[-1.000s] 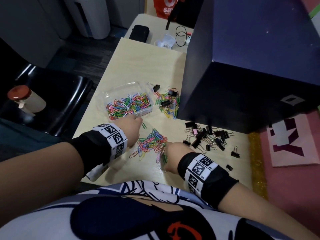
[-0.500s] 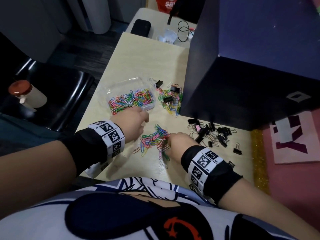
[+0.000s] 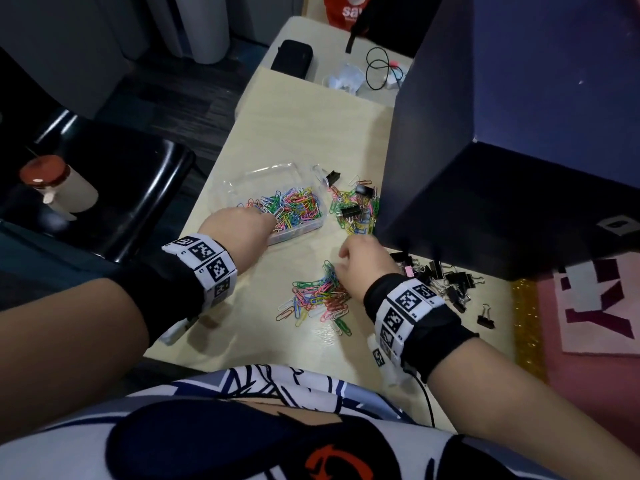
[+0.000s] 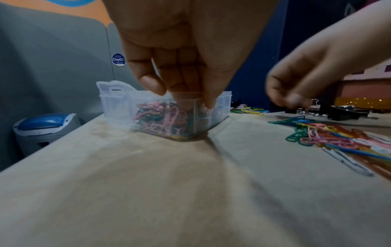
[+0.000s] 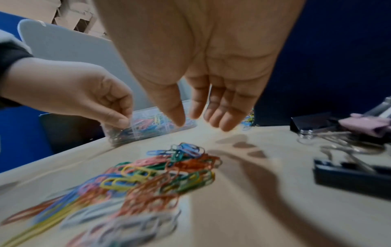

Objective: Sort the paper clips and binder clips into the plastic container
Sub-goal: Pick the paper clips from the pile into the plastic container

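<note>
A clear plastic container (image 3: 263,171) (image 4: 118,107) holds many coloured paper clips (image 3: 294,209). My left hand (image 3: 266,220) (image 4: 186,98) is at its near corner, fingers bunched and pointing down inside the rim; the wall hides their tips. A loose pile of paper clips (image 3: 318,296) (image 5: 165,170) lies nearer me. My right hand (image 3: 346,251) (image 5: 201,120) hovers just past that pile, fingers relaxed and holding nothing. Black binder clips (image 3: 446,282) (image 5: 349,173) lie to the right. A further heap (image 3: 355,211) mixes paper clips with binder clips.
A big dark blue box (image 3: 502,168) stands on the right, close to both clip heaps. The container sits near the table's left edge (image 3: 211,188); beyond it are a black chair (image 3: 104,188) and a red-capped bottle (image 3: 52,181). A black case (image 3: 292,58) lies far back.
My left hand went from beside the loose pile up to the container. My right hand lifted off the pile, moved forward and spread its fingers.
</note>
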`<state>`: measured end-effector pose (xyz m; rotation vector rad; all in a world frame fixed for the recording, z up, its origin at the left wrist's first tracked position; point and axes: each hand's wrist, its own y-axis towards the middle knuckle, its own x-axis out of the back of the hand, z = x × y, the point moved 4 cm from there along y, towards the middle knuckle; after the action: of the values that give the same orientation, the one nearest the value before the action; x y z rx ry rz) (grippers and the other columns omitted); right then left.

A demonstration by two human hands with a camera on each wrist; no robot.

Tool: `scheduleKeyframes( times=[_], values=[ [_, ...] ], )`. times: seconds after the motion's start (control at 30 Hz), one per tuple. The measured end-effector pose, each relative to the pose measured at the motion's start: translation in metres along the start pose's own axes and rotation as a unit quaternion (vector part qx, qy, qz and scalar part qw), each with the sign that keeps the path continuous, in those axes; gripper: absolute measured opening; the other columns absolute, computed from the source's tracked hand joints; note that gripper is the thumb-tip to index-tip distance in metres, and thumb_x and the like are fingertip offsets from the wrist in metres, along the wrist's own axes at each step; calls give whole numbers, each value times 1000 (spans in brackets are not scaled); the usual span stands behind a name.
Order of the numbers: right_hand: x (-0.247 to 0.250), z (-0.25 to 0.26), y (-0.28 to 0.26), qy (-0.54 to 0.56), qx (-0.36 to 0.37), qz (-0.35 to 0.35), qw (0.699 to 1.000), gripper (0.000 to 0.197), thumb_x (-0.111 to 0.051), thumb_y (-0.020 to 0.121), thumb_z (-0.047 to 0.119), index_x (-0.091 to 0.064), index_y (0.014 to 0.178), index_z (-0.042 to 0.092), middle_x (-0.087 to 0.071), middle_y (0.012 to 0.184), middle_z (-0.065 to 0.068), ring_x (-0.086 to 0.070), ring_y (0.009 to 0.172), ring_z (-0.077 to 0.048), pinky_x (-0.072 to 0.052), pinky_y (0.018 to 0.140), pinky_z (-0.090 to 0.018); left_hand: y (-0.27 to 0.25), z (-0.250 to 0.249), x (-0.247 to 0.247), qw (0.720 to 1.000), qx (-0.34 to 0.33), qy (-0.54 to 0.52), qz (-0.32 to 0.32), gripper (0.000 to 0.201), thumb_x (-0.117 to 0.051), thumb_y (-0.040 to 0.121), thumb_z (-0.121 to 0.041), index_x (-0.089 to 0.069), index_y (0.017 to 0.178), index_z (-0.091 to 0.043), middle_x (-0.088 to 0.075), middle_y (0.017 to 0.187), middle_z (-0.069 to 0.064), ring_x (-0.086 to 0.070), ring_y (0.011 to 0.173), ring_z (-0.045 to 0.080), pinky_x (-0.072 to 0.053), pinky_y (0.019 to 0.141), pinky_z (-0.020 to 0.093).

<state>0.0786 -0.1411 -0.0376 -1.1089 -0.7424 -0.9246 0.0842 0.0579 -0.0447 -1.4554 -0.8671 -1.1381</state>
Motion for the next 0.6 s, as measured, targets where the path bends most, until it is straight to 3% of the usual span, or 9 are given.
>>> scheduleKeyframes(
  times=[0.1, 0.23, 0.43, 0.6],
  values=[
    [9, 9, 20, -2, 13, -76, 997, 35, -52, 91, 18, -50, 125, 13, -39, 133, -10, -45, 118, -31, -39, 96, -36, -1, 6, -1, 1000, 1, 6, 8, 9, -45, 95, -20, -53, 94, -16, -61, 94, 5, -59, 82, 29, -41, 61, 32],
    [1, 9, 43, -30, -12, -69, 997, 49, -48, 89, 11, -40, 137, 18, -25, 148, -10, -40, 123, -36, -38, 99, -40, -3, 18, -1, 1000, 5, 4, 17, 6, -46, 94, -20, -52, 92, -17, -62, 92, 2, -60, 81, 27, -43, 61, 32],
    [-4, 9, 45, -100, -21, -85, 991, 28, -45, 89, 5, -48, 117, 10, -38, 127, -15, -46, 111, -37, -43, 85, -40, 3, 33, 1, 1000, -1, -9, 12, 4, -47, 93, -17, -50, 91, -17, -61, 92, 3, -60, 80, 27, -47, 63, 34],
    [0, 8, 36, -74, -23, -94, 993, 26, -49, 85, 12, -51, 110, 8, -43, 123, -15, -45, 111, -36, -43, 84, -41, 10, 34, 4, 1000, -12, -12, 6, 3, -48, 93, -17, -51, 93, -17, -61, 96, 4, -61, 84, 29, -47, 66, 35]
  ],
)
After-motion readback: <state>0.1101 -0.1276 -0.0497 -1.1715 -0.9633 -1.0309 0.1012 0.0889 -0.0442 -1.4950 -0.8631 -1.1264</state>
